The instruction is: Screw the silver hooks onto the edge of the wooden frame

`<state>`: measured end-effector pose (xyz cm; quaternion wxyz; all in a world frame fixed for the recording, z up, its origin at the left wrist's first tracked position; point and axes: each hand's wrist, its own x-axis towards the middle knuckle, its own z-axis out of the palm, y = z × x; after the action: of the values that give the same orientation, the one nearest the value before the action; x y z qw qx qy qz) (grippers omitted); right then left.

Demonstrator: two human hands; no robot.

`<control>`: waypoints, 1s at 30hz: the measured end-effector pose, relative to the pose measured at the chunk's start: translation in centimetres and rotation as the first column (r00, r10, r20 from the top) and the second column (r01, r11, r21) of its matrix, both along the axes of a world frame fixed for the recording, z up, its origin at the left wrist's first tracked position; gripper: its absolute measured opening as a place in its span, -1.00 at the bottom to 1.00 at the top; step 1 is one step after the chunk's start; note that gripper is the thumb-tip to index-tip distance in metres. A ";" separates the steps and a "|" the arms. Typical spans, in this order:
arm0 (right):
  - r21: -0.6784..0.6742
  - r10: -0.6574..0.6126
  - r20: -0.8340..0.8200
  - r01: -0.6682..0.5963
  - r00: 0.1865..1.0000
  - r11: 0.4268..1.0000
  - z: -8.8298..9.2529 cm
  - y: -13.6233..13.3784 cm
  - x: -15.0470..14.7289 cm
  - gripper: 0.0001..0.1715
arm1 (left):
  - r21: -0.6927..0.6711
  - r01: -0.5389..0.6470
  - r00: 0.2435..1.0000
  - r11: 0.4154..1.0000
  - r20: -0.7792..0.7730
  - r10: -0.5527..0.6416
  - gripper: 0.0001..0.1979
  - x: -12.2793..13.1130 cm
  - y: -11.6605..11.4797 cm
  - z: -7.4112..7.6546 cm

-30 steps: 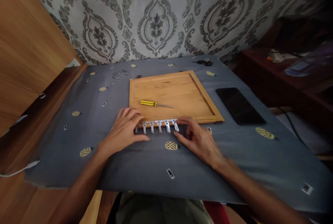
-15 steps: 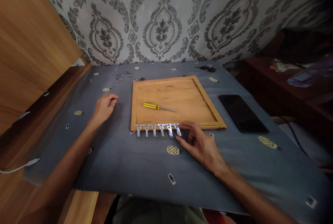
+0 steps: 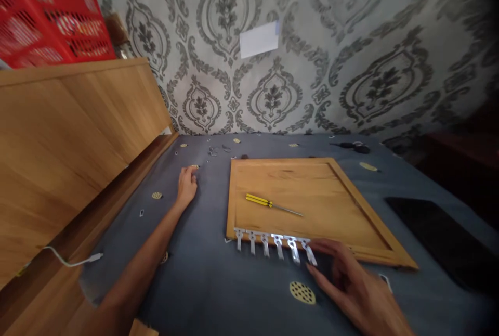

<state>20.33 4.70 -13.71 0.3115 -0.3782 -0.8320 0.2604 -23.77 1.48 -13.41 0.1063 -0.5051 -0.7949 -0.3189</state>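
A silver metal hook rail (image 3: 277, 245) with several flat hooks lies along the near edge of a framed wooden board (image 3: 374, 211). My right hand (image 3: 360, 286) is at the rail's right end, thumb and forefinger on either side of the last hook. To the left of the board, my left hand (image 3: 187, 186) is over the cloth with nothing visible in it, its fingers loosely bent and apart from the thumb. Beyond its fingertips are small metal pieces (image 3: 213, 151), too small to name. On the board rests a screwdriver (image 3: 268, 204) with a yellow handle, shaft pointing right.
Blue-grey cloth (image 3: 218, 294) covers the table. A black phone or tablet (image 3: 436, 237) lies right of the board, and a dark-handled tool (image 3: 353, 146) behind it. A wooden cabinet (image 3: 89, 123) with a red basket (image 3: 50, 18) stands left, near a white cable (image 3: 78, 262).
The view has swung up and left, bringing the red basket into sight. My left hand has moved a little forward towards the small metal pieces. My right hand stays at the rail's end.
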 end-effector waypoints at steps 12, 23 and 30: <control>0.112 -0.003 -0.062 0.010 0.998 0.994 -0.8 0.2 -0.3 -0.63 | -0.133 -0.046 0.999 0.990 -0.028 0.043 -0.70 0.2 4.8 1.9; -0.004 0.027 0.075 -0.027 0.997 1.000 1.8 -1.2 -0.4 -0.64 | -0.417 -0.126 0.991 0.900 -0.013 0.133 -0.63 0.9 7.0 4.5; -0.049 0.012 0.089 -0.008 0.996 0.999 1.6 -1.3 -0.5 -0.61 | -0.531 -0.194 0.981 0.825 -0.087 0.175 -0.64 -0.1 7.0 5.3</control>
<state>19.82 3.41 -12.12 0.2634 -0.3928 -0.8403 0.2651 -23.88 8.52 -8.12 0.0048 -0.4408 -0.8953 -0.0632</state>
